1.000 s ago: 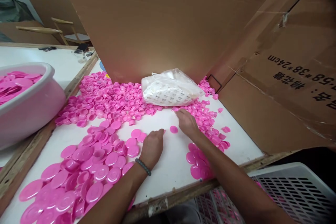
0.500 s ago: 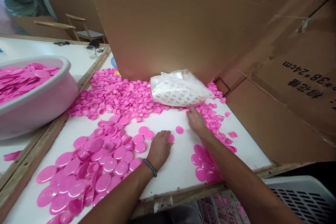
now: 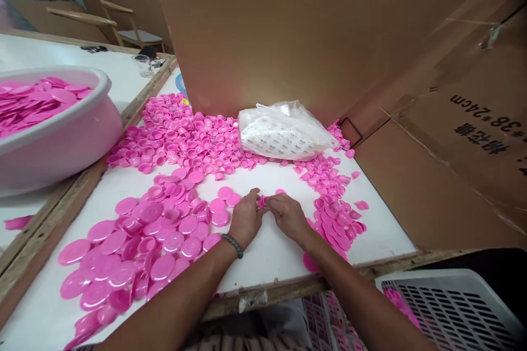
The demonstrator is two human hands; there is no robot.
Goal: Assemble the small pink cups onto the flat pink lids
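Observation:
My left hand (image 3: 245, 218) and my right hand (image 3: 288, 214) meet over the white table (image 3: 272, 255), fingers pinched together on a small pink plastic piece (image 3: 262, 202) held between them. The left wrist wears a dark bead bracelet (image 3: 233, 244). Flat pink discs (image 3: 140, 244) lie spread to the left of my left hand. Small pink caps (image 3: 181, 142) are heaped behind, and more small pink caps (image 3: 335, 214) lie to the right of my right hand. A lone pink disc (image 3: 281, 192) lies just beyond my fingers.
A clear plastic bag of white pieces (image 3: 284, 134) rests against a tall cardboard wall (image 3: 288, 27). A white basin (image 3: 61, 137) of pink discs stands at the left. A white slotted crate (image 3: 448, 301) sits below the table's right front edge.
My right hand drew back from the caps near the bag and joined my left hand in the middle. Both now pinch one pink piece. The view shifted slightly.

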